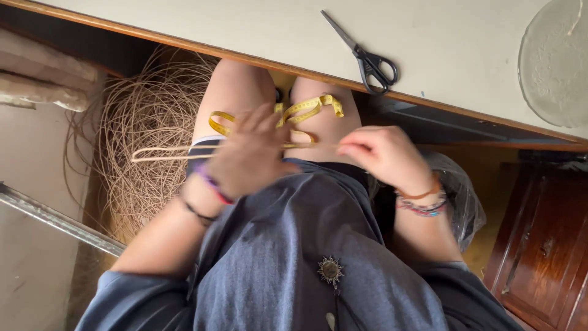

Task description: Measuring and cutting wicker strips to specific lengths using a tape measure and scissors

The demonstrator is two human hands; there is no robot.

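Cane strands (177,151): pale, thin, held over the lap; long axis ran left to right, free ends pointing left toward the coil.
Left hand (248,156): blurred, fingers spread across the strands; grip could not be told.
Right hand (383,154): fingertips pinched shut on the strands' right end.
Tape measure (306,110): yellow, looped over the knees, just beyond the hands.
Cane coil (144,122): on the floor, left.
Scissors (366,58): black, on the worktop (453,43), far side, blades pointing far-left.
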